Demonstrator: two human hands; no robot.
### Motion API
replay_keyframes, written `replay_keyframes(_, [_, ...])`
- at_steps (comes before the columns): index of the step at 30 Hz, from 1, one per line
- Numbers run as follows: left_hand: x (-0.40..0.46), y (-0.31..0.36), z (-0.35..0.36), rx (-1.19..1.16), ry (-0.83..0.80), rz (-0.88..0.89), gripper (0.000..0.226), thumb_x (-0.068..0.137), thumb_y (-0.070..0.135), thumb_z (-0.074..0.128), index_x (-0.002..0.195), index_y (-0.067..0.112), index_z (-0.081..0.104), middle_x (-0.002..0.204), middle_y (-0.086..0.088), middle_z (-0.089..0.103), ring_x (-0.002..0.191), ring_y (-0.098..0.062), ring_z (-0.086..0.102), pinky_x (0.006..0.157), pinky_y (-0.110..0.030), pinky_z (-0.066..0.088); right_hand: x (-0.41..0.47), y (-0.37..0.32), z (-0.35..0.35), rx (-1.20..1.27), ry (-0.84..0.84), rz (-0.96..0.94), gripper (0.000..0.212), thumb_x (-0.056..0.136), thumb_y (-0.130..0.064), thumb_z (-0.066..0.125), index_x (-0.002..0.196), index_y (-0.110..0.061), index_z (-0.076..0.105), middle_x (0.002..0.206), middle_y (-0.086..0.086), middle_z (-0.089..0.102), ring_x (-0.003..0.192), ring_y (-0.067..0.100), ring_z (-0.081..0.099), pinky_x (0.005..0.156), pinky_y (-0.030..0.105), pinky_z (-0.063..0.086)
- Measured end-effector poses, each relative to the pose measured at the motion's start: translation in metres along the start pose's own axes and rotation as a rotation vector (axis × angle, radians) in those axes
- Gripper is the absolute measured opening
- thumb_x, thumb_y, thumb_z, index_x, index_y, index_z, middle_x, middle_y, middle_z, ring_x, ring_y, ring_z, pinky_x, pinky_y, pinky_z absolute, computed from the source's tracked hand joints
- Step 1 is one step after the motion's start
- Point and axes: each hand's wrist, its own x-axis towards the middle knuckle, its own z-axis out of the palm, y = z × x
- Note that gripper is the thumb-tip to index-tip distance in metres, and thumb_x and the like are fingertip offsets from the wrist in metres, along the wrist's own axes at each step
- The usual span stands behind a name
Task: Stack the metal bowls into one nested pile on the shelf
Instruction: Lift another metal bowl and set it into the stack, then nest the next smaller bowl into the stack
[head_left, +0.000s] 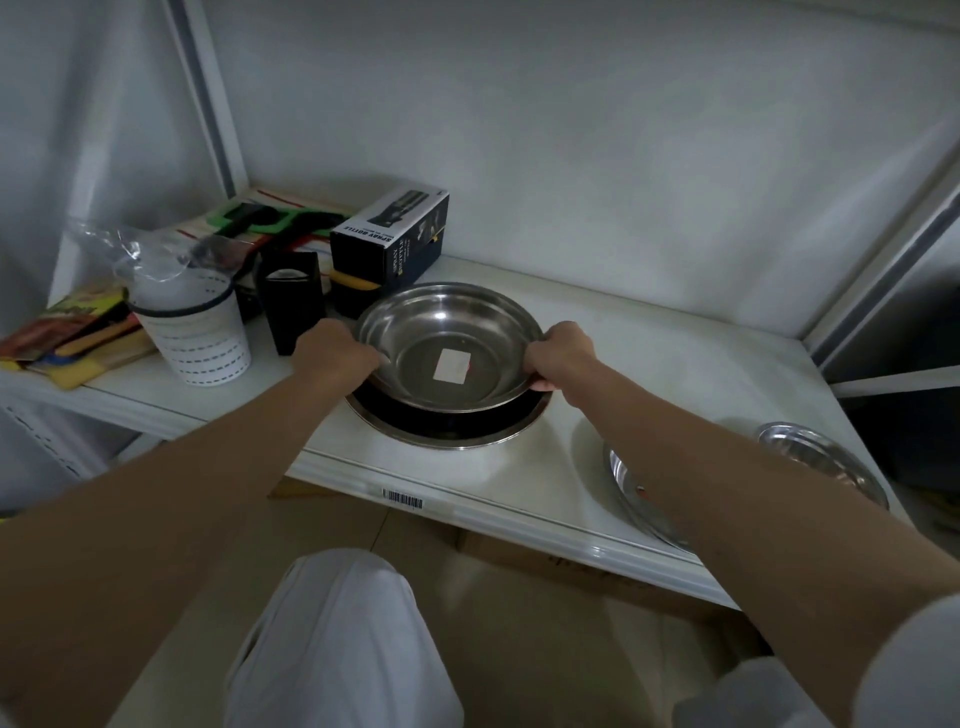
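Note:
A shiny metal bowl (441, 322) with a white sticker inside is held by its rim a little above a second metal bowl (441, 434) that rests on the white shelf (649, 358). My left hand (337, 353) grips the upper bowl's left rim and my right hand (561, 353) grips its right rim. The upper bowl tilts slightly and overlaps the lower one, whose dark inside shows under it. Two more metal bowls lie at the shelf's right front, one (821, 462) near the corner and one (639, 499) partly hidden by my right forearm.
At the shelf's left stand a white perforated cup (192, 338), a black holder (291, 306), a spray-bottle box (389, 239) and coloured packets (67, 327). Upright shelf posts rise at the back left and at the right. My white-clad knee is below the shelf edge.

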Motion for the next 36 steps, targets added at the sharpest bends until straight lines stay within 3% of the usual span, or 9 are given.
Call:
replay_keyframes(2, [0.000, 0.000, 0.003, 0.083, -0.015, 0.024, 0.024, 0.078, 0.011, 0.069, 0.082, -0.013, 0.063, 0.061, -0.014, 0.048, 0.076, -0.036, 0.062, 0.051, -0.032, 0.041, 0.003, 0.003, 0.002, -0.062, 0.010, -0.011, 0.005, 0.080, 0.001, 0.054, 0.077, -0.003, 0.055, 0.072, 0.012, 0.058, 0.050, 0.029, 0.064, 0.063, 0.038, 0.063])
replay_keyframes(7, [0.003, 0.002, 0.007, 0.333, -0.003, 0.080, 0.034, 0.079, 0.015, 0.065, 0.055, 0.010, 0.042, 0.057, -0.003, 0.044, 0.050, -0.015, 0.043, 0.042, -0.025, 0.030, 0.002, 0.004, 0.005, -0.310, 0.066, -0.103, 0.028, 0.081, -0.008, 0.061, 0.062, -0.013, 0.041, 0.068, 0.004, 0.049, 0.077, 0.029, 0.058, 0.068, 0.029, 0.046])
replay_keyframes(11, [0.002, 0.000, 0.013, 0.417, -0.008, 0.091, 0.024, 0.080, 0.014, 0.066, 0.061, 0.005, 0.054, 0.060, -0.007, 0.047, 0.054, -0.019, 0.048, 0.048, -0.026, 0.040, 0.003, 0.009, 0.007, -0.412, 0.090, -0.142, 0.005, 0.084, -0.007, 0.060, 0.088, -0.003, 0.060, 0.121, 0.016, 0.051, 0.102, 0.036, 0.061, 0.077, 0.032, 0.047])
replay_keyframes(13, [0.001, -0.001, 0.016, 0.459, -0.005, 0.109, 0.023, 0.081, 0.016, 0.066, 0.087, -0.007, 0.064, 0.088, -0.019, 0.061, 0.079, -0.030, 0.062, 0.065, -0.034, 0.051, 0.003, 0.012, 0.008, -0.457, 0.073, -0.156, 0.026, 0.085, -0.005, 0.058, 0.110, 0.000, 0.061, 0.132, 0.019, 0.043, 0.106, 0.036, 0.060, 0.081, 0.032, 0.046])
replay_keyframes(17, [-0.003, 0.000, 0.021, 0.544, 0.001, 0.090, 0.046, 0.084, 0.022, 0.067, 0.121, -0.003, 0.054, 0.129, -0.024, 0.044, 0.112, -0.038, 0.052, 0.083, -0.039, 0.048, 0.000, 0.015, 0.010, -0.477, 0.063, -0.198, 0.032, 0.085, -0.005, 0.057, 0.117, 0.000, 0.059, 0.132, 0.018, 0.043, 0.112, 0.036, 0.056, 0.085, 0.035, 0.048])
replay_keyframes(24, [-0.022, 0.030, 0.036, 0.419, 0.047, 0.268, 0.025, 0.084, 0.018, 0.060, 0.098, -0.003, 0.062, 0.086, -0.008, 0.058, 0.074, -0.022, 0.055, 0.057, -0.029, 0.041, -0.014, 0.029, -0.020, -0.351, 0.099, -0.181, 0.037, 0.087, -0.018, 0.057, 0.122, -0.008, 0.058, 0.132, 0.013, 0.049, 0.119, 0.033, 0.053, 0.093, 0.036, 0.045])
replay_keyframes(28, [-0.051, 0.068, 0.063, 0.299, 0.010, 0.448, 0.032, 0.086, 0.020, 0.056, 0.115, 0.006, 0.061, 0.113, -0.014, 0.066, 0.105, -0.033, 0.062, 0.083, -0.039, 0.048, -0.025, 0.059, -0.066, -0.304, 0.155, -0.100, 0.037, 0.086, -0.019, 0.055, 0.120, -0.008, 0.061, 0.128, 0.011, 0.054, 0.119, 0.031, 0.054, 0.090, 0.032, 0.043])
replay_keyframes(32, [-0.087, 0.107, 0.105, 0.187, -0.101, 0.648, 0.026, 0.087, 0.013, 0.054, 0.110, 0.008, 0.066, 0.109, -0.015, 0.067, 0.102, -0.033, 0.062, 0.086, -0.039, 0.050, -0.036, 0.097, -0.112, -0.327, 0.206, 0.014, 0.020, 0.079, -0.024, 0.050, 0.089, -0.008, 0.057, 0.095, 0.012, 0.059, 0.107, 0.037, 0.059, 0.076, 0.033, 0.042])
replay_keyframes(36, [-0.114, 0.131, 0.147, 0.247, -0.257, 0.697, 0.035, 0.091, 0.019, 0.051, 0.124, 0.014, 0.063, 0.122, -0.014, 0.063, 0.110, -0.030, 0.060, 0.093, -0.036, 0.046, -0.046, 0.122, -0.140, -0.303, 0.171, 0.065, 0.027, 0.083, -0.028, 0.047, 0.094, -0.008, 0.060, 0.092, 0.011, 0.060, 0.089, 0.032, 0.058, 0.071, 0.031, 0.038])
